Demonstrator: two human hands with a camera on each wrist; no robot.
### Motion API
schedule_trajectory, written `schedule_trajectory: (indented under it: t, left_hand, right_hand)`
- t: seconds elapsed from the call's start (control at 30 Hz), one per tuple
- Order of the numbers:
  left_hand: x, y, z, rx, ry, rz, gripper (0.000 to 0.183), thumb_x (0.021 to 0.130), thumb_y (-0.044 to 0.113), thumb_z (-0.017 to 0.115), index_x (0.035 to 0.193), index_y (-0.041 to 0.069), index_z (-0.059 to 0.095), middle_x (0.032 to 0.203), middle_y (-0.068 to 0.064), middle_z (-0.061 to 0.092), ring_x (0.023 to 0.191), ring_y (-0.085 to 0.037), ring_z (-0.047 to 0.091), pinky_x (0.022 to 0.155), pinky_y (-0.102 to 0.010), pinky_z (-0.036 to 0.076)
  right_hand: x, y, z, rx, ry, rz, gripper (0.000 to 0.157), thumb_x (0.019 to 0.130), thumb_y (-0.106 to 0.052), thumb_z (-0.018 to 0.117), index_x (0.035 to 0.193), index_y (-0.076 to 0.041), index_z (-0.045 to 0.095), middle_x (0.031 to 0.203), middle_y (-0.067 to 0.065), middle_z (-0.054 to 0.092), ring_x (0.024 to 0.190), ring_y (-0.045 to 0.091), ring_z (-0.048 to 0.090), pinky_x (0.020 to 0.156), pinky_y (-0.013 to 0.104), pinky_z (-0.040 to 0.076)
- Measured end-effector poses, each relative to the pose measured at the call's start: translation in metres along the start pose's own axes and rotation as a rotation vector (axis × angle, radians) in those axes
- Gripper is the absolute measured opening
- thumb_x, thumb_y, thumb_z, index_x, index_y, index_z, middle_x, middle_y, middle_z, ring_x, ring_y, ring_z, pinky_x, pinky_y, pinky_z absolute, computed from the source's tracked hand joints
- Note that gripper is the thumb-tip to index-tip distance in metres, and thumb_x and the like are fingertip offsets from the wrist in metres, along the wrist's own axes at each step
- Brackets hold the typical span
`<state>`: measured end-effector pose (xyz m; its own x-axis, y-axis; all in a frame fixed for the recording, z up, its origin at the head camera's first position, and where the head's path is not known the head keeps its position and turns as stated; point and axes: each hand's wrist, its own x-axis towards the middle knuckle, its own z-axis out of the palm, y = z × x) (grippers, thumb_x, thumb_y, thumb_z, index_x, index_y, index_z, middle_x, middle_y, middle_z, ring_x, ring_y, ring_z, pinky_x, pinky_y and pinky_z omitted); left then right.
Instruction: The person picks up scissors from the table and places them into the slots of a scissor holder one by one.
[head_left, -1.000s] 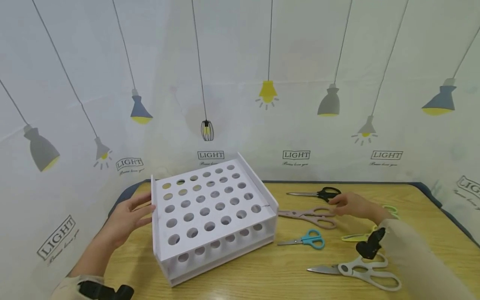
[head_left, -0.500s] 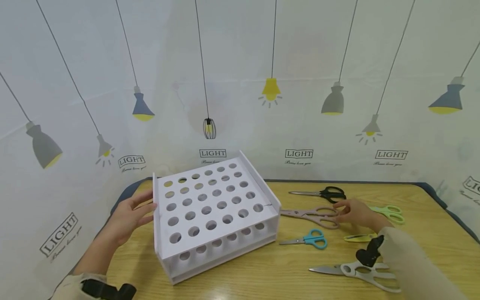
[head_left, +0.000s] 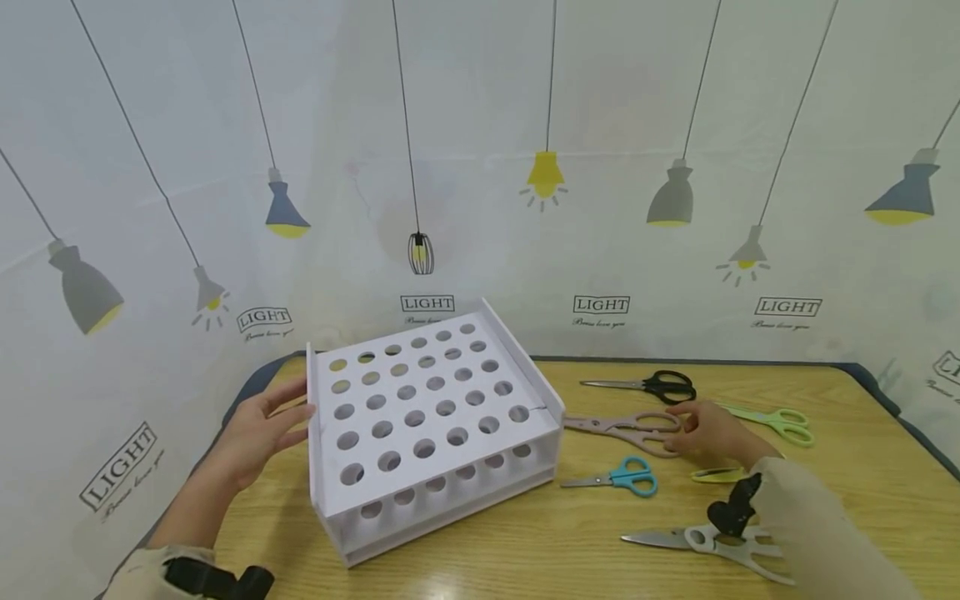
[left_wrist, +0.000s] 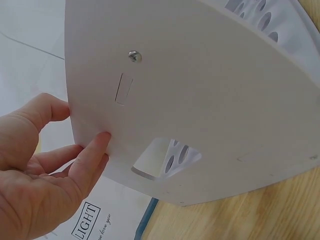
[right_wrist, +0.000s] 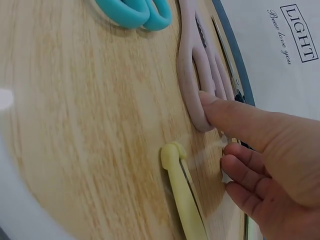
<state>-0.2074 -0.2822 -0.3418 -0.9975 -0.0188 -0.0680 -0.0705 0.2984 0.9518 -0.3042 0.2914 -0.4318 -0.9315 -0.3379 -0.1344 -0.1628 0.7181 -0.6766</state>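
A creased white backdrop [head_left: 480, 108], printed with hanging lamps, is seen behind a smooth, wood-grained table [head_left: 570, 542]. On the table's left part, a white rack [head_left: 425, 402] of flat panels is set at an angle, its top pierced by rows of round holes. Its left side is touched by the fingertips of the left hand [head_left: 251, 437], the fingers spread apart. The right hand [head_left: 712, 432] is placed at the handles of the pink scissors [head_left: 595, 425], right of the rack; a loop is touched by the thumb, but whether it is pinched cannot be told. Nearby are laid white scissors [head_left: 699, 538], partly covered by the right sleeve [head_left: 832, 517], green scissors [head_left: 772, 421], black scissors [head_left: 651, 386], small blue scissors [head_left: 621, 477] and a rounded yellow handle [right_wrist: 182, 200]. Compared with one second earlier, the right fingertips are shifted from beside the black loops toward the pink ones, and the green scissors are more exposed. By the left wrist view alone, a screw [left_wrist: 135, 56] in the rack's side panel [left_wrist: 210, 90] is shown; by the right wrist view, serrations between the pink handles.
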Motion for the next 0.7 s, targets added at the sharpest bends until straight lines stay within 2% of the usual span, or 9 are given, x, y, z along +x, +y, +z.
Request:
schedule_trajectory:
  t: [0.33, 0.7]
  left_hand:
    - [0.0006, 0.0005, -0.0003, 0.002, 0.009, 0.009, 0.066, 0.092, 0.022, 0.056, 0.146, 0.006, 0.021, 0.146, -0.021, 0.021, 0.127, -0.039, 0.033, 0.088, -0.032, 0.047]
    - [0.0021, -0.003, -0.0004, -0.004, 0.005, 0.008, 0.067, 0.092, 0.023, 0.057, 0.145, 0.005, 0.022, 0.146, -0.021, 0.022, 0.127, -0.039, 0.033, 0.088, -0.031, 0.048]
  right_hand:
    - [0.0045, -0.0017, -0.0008, -0.071, 0.05, 0.004, 0.068, 0.074, -0.024, 0.077, 0.121, 0.016, 0.048, 0.085, 0.009, 0.062, 0.073, 0.019, 0.057, 0.059, 0.032, 0.05]
    - [0.0058, -0.0002, 0.0017, -0.1, 0.066, -0.042, 0.067, 0.074, -0.022, 0.077, 0.118, 0.02, 0.048, 0.08, 0.005, 0.062, 0.069, 0.015, 0.055, 0.057, 0.029, 0.048]
